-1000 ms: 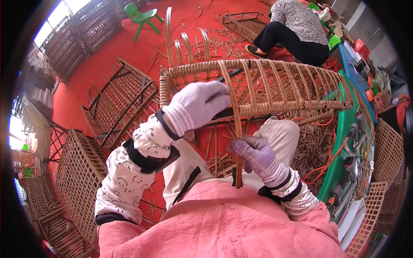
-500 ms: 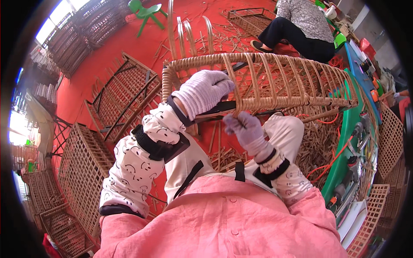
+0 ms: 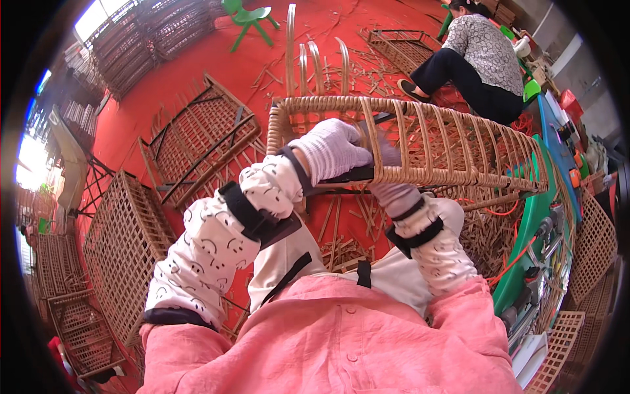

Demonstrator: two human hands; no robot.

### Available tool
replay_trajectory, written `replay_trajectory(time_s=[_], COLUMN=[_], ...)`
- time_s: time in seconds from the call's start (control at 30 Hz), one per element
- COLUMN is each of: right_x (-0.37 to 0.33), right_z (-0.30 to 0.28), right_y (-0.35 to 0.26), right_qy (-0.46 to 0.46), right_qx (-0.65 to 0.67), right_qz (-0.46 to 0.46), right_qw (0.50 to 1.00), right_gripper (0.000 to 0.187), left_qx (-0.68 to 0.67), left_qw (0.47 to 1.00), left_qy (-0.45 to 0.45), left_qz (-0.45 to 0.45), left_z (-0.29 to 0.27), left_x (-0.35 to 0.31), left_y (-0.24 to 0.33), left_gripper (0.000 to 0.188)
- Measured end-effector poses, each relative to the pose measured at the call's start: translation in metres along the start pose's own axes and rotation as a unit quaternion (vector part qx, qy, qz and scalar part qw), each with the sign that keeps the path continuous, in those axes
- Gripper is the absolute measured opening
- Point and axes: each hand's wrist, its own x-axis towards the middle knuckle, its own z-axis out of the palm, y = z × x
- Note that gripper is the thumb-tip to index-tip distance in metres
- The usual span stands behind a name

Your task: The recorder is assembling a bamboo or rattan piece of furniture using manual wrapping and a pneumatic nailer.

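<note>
A wicker frame (image 3: 426, 176) of woven rattan strands lies across my lap, its near rail wrapped in rattan toward the right and bare and dark toward the left. My left hand (image 3: 331, 150), in a pale knitted glove, is closed on this frame at the end of the wrapping. Whether it also pinches a strand is hidden. My right hand (image 3: 396, 196), gloved too, reaches up under the near rail into the frame's inside. Its fingers are smeared by motion and partly covered by the rail and strands.
Other wicker frames (image 3: 200, 141) stand on the red floor at left, with stacks (image 3: 121, 49) behind. A green stool (image 3: 249, 23) is at the back. At right a person (image 3: 485, 62) sits near a green board (image 3: 518, 246) with power tools (image 3: 548, 220). Cane scraps (image 3: 351, 253) litter the floor.
My right hand has gone from below the near rail, outside the frame, up to inside it. My left hand stays on the frame. The view has shifted slightly.
</note>
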Motion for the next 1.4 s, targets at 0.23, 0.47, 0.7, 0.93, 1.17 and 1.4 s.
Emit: replay_trajectory(time_s=[0.23, 0.47, 0.7, 0.93, 1.17, 1.4], right_x=[-0.011, 0.073, 0.072, 0.067, 0.035, 0.047], right_z=[-0.075, -0.059, -0.060, -0.059, -0.053, -0.065], right_y=[-0.093, -0.059, -0.059, -0.058, -0.067, -0.062], right_qy=[-0.217, -0.071, 0.013, -0.026, 0.007, -0.109], right_qx=[0.092, -0.210, 0.039, 0.004, 0.119, 0.050], right_qz=[0.150, 0.190, 0.283, 0.302, 0.294, 0.374], right_qw=[0.960, 0.956, 0.958, 0.953, 0.948, 0.920], right_gripper=[0.021, 0.041, 0.047, 0.042, 0.042, 0.021], left_qx=[-0.174, -0.266, -0.241, -0.327, -0.479, -0.437], left_qw=[0.983, 0.962, 0.969, 0.937, 0.851, 0.865], left_qy=[0.040, 0.061, 0.048, 0.101, 0.196, 0.214], left_qz=[-0.050, -0.011, 0.032, 0.068, 0.087, 0.126], left_z=[0.000, 0.006, 0.003, 0.014, 0.022, 0.023], left_x=[-0.024, -0.025, -0.025, -0.025, -0.032, -0.027], left_y=[0.000, -0.003, -0.007, 0.001, 0.011, 0.007], left_gripper=[0.023, 0.021, 0.018, 0.018, 0.016, 0.014])
